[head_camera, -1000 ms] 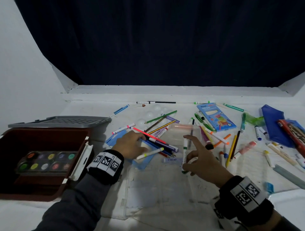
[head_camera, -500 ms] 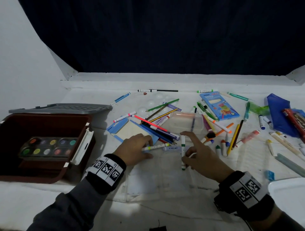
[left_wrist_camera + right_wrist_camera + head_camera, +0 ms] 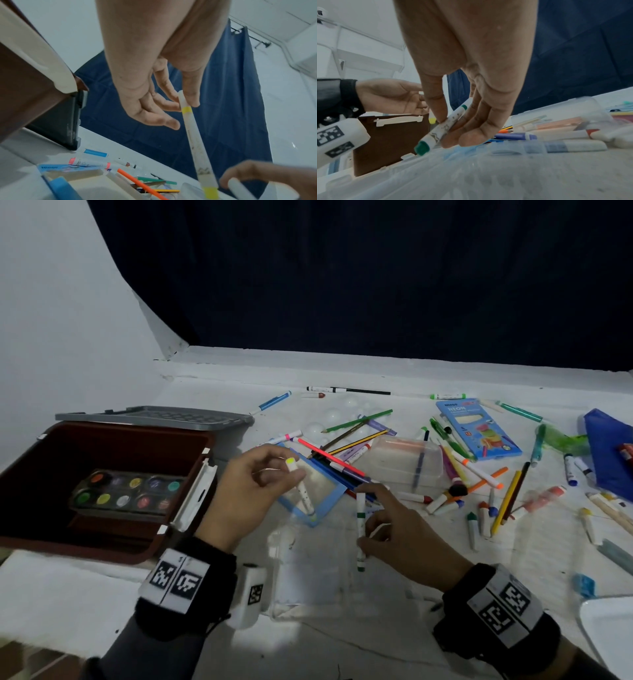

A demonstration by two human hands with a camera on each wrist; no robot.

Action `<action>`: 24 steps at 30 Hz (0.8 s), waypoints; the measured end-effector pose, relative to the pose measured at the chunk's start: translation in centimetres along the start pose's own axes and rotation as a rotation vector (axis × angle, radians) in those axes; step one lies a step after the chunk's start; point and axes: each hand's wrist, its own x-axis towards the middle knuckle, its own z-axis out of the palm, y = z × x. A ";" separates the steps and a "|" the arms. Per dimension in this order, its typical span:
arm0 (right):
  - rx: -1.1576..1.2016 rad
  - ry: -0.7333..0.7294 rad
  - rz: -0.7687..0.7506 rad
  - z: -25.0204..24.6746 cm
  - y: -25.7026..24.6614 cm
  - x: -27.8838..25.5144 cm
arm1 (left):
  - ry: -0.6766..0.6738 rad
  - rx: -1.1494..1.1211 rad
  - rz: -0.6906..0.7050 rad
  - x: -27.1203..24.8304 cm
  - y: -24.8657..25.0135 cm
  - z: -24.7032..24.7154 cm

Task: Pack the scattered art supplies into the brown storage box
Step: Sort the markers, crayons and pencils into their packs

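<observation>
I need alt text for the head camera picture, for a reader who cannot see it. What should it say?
Two hands over a white table each hold a marker: the left hand a yellow marker, the right hand a green marker. An open brown box at left holds a paint palette; many pens and pencils lie scattered at right.

Perhaps a studio (dark backdrop (image 3: 376, 285)).
</observation>
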 end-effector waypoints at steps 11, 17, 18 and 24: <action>-0.148 -0.099 -0.027 1.9 1.7 0.5 | -0.205 0.367 -0.195 -4.6 -3.7 -2.3; -0.199 -0.097 0.000 1.6 1.9 0.6 | -0.308 0.744 -0.060 -4.6 -5.1 -2.2; -0.212 -0.094 -0.008 1.6 1.8 0.5 | -0.325 0.788 -0.018 -4.7 -5.2 -2.1; -0.234 -0.024 -0.075 1.9 0.6 0.4 | -0.358 0.845 0.052 -4.6 -5.0 -1.5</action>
